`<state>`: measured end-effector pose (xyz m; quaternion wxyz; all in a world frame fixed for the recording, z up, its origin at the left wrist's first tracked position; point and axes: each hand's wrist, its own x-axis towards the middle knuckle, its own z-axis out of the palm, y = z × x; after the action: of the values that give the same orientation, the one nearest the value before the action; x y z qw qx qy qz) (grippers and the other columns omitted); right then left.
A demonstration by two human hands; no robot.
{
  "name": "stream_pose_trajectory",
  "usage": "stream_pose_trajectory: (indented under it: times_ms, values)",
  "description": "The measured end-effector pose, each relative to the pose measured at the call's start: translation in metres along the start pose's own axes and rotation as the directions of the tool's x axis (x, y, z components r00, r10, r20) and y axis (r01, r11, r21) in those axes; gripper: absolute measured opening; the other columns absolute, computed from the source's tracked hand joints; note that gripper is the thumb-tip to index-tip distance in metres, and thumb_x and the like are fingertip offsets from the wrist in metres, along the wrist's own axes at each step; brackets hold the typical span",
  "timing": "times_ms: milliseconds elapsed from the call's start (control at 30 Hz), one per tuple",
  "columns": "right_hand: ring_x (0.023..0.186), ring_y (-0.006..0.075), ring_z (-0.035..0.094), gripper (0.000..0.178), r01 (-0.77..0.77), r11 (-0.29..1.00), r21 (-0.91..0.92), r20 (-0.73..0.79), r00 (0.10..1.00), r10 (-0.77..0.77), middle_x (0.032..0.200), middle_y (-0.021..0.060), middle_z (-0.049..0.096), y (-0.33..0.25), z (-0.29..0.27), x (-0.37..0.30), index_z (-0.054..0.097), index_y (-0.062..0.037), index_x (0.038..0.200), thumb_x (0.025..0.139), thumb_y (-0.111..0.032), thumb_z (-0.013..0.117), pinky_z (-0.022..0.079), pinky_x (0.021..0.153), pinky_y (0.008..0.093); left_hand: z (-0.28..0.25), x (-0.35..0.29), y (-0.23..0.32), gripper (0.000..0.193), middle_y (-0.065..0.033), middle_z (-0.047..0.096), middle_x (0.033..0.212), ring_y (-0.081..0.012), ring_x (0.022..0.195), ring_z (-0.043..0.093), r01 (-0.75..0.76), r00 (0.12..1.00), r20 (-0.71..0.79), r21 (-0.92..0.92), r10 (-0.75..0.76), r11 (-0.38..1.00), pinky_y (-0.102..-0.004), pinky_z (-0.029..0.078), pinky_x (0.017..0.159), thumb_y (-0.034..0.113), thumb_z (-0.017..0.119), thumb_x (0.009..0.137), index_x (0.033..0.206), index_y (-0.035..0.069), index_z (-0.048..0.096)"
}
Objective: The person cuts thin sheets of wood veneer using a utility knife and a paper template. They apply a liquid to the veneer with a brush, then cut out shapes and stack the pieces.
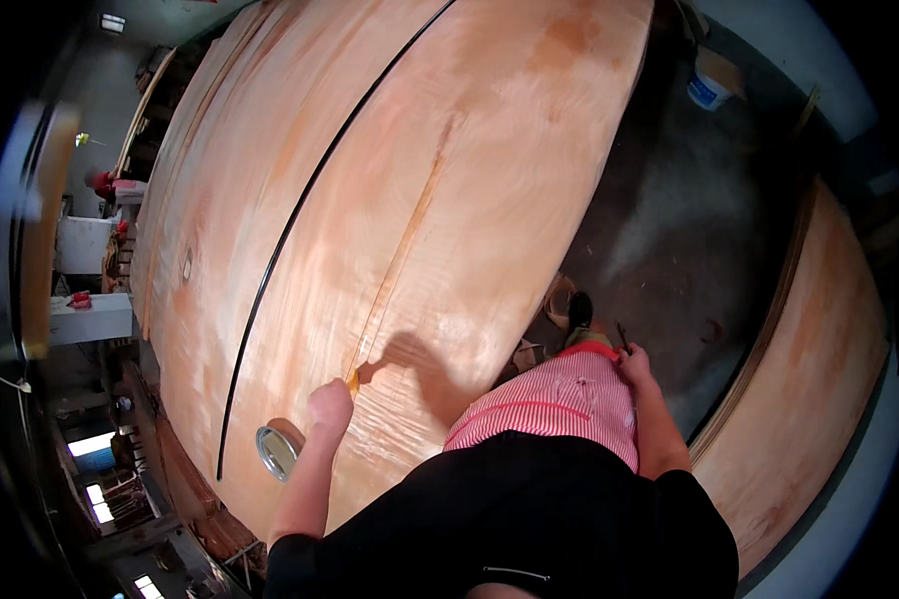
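Observation:
A broad sheet of pale wood veneer (489, 200) lies in front of me, with a long narrow brown strip (403, 250) running down its surface. My left hand (330, 407) is closed at the near end of this strip. A small yellow piece (354, 380) sticks out of its fingers against the sheet; its exact kind is hard to make out. Off to my right side, beyond the sheet's edge, my right hand (633, 364) is closed around a thin dark tool (622, 334), too small to name. Beside my left forearm rests a round, silver-rimmed container (277, 452) with pale contents.
A long black strip (290, 222) curves across the sheet. Another wood stack (809, 389) stands on the right, past a dark floor (684, 220). A white-and-blue bucket (709, 92) sits at the far right. A person in red (103, 184) is at the far left.

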<state>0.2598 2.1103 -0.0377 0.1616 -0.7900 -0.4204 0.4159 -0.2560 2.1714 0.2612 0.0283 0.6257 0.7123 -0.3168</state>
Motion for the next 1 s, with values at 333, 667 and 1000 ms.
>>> stream_pose_trajectory:
  times_ms: [333,667,1000]
  values:
    - [0.053,0.0122,0.052,0.014,-0.286,0.9,0.327,0.067,0.958,0.28,0.065,0.0064,0.057,0.039,-0.111,0.075,0.056,-0.0009,0.08,0.075,-0.011,0.049,0.039,0.048,0.0261,-0.15,0.182,0.141,0.022,-0.0126,0.058,0.073,-0.027,0.07,0.057,-0.011,0.999,-0.05,-0.115,0.005,0.993,-0.037,0.045,0.061,0.025,0.046,0.074,0.071,0.007,0.058]
    - [0.057,0.0134,0.055,0.012,-0.409,0.867,0.286,0.214,0.909,0.358,0.072,0.0079,0.058,-0.005,-0.136,0.101,0.055,-0.0001,0.081,0.078,-0.007,0.046,0.042,0.054,0.026,-0.277,0.324,0.25,0.02,-0.0138,0.059,0.082,-0.0268,0.076,0.057,-0.116,0.979,-0.194,-0.236,0.07,0.965,-0.0353,0.046,0.063,0.019,0.047,0.071,0.077,0.005,0.06]
    - [0.058,0.0142,0.056,0.014,-0.301,0.933,0.196,0.189,0.945,0.265,0.066,0.007,0.059,0.0,-0.136,0.128,0.056,-0.0012,0.082,0.076,-0.01,0.048,0.042,0.053,0.0269,-0.242,0.358,0.262,0.032,-0.0174,0.056,0.067,-0.0324,0.068,0.055,-0.181,0.942,-0.331,-0.657,-0.064,0.731,-0.0399,0.043,0.06,0.028,0.041,0.075,0.065,0.002,0.058]
